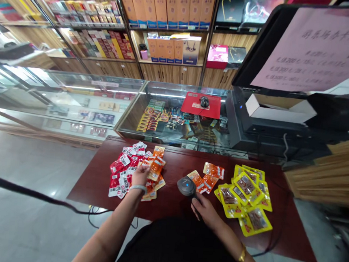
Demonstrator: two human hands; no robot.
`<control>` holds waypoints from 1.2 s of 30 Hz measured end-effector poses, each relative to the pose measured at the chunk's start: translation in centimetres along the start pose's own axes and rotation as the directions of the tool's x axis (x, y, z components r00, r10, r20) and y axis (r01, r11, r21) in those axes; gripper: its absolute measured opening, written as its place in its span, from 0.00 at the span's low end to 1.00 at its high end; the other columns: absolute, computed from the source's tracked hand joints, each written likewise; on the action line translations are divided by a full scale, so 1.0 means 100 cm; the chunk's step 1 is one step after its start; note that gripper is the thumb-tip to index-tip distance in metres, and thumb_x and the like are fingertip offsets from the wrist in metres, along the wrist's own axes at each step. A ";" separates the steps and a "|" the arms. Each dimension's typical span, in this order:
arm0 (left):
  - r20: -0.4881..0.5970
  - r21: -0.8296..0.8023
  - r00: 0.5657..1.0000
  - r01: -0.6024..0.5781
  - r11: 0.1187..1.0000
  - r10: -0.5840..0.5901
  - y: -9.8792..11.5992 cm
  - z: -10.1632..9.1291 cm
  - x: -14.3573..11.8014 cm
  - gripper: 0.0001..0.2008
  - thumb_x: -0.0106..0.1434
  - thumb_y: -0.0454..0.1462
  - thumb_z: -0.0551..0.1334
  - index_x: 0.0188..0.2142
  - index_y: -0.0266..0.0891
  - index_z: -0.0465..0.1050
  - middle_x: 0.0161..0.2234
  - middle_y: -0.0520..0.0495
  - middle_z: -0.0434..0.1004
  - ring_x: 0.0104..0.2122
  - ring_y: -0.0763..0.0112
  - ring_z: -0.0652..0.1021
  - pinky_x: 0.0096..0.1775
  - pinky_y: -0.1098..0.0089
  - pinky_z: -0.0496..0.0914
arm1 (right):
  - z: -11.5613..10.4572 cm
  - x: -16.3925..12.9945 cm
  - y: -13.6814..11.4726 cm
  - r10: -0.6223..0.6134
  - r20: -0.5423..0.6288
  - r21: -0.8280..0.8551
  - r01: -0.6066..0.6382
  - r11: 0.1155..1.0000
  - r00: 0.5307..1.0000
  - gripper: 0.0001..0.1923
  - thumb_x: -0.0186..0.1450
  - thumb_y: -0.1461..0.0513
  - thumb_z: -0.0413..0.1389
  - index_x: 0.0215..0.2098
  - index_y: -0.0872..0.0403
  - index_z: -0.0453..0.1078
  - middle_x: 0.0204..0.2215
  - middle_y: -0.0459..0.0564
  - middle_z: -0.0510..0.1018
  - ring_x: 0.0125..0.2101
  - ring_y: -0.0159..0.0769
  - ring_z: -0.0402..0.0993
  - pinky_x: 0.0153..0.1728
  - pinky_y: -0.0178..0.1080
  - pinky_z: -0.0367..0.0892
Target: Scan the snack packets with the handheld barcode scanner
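Observation:
My right hand (pixel 206 210) is wrapped round the handle of a dark barcode scanner (pixel 186 186), its head pointing away from me over the brown table. My left hand (pixel 141 175), with a pale bracelet at the wrist, pinches the edge of an orange snack packet (pixel 157 168) at the pile's right side. Red and white snack packets (pixel 122 164) lie heaped to the left of that hand. A few other orange packets (pixel 213 170) lie just beyond the scanner. To the right of my right hand is a loose pile of yellow snack packets (pixel 245 188).
The dark red-brown table (pixel 96 181) stands against a glass display counter (pixel 161 140). On the counter are a red mat (pixel 189 104) with a black mouse (pixel 204 102), and a monitor (pixel 269 45) with a pink notice. An open white box (pixel 281 112) sits below it. Cables hang near the table.

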State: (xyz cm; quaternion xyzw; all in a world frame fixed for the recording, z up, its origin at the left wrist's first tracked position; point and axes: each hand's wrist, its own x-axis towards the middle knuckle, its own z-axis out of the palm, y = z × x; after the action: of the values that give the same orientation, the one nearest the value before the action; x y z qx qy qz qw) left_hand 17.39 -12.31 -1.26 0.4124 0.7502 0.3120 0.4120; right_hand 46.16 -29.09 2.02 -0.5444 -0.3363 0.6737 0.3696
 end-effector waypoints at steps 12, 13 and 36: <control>0.244 -0.356 0.968 0.150 0.923 -0.063 0.014 0.083 -0.041 0.18 0.43 0.46 0.71 0.29 0.35 0.75 0.14 0.58 0.64 0.15 0.81 0.61 0.19 0.76 0.55 | -0.004 -0.010 -0.018 -0.096 0.043 -0.118 0.100 0.988 0.994 0.29 0.64 0.39 0.52 0.44 0.57 0.67 0.17 0.37 0.64 0.15 0.26 0.55 0.17 0.30 0.52; 0.247 -0.359 0.967 0.152 0.921 -0.063 0.015 0.087 -0.043 0.18 0.43 0.46 0.71 0.28 0.35 0.74 0.15 0.57 0.66 0.15 0.80 0.63 0.20 0.75 0.56 | -0.005 -0.010 -0.018 -0.093 0.044 -0.117 0.097 0.988 0.995 0.29 0.64 0.39 0.52 0.44 0.57 0.67 0.17 0.37 0.63 0.15 0.26 0.55 0.17 0.30 0.52; 0.068 0.762 0.997 -0.081 0.643 0.045 0.011 0.003 0.001 0.28 0.52 0.51 0.66 0.46 0.35 0.68 0.47 0.30 0.76 0.49 0.44 0.75 0.48 0.55 0.65 | -0.006 -0.005 -0.008 -0.017 0.028 -0.058 0.019 0.998 0.999 0.31 0.61 0.38 0.54 0.46 0.54 0.66 0.18 0.36 0.62 0.15 0.26 0.54 0.16 0.30 0.53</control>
State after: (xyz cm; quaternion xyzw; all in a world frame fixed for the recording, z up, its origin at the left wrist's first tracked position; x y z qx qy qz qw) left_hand 18.03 -11.65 -0.54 0.5798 0.7881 -0.0280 0.2048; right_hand 46.90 -29.08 2.84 -0.5427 -0.3656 0.6676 0.3550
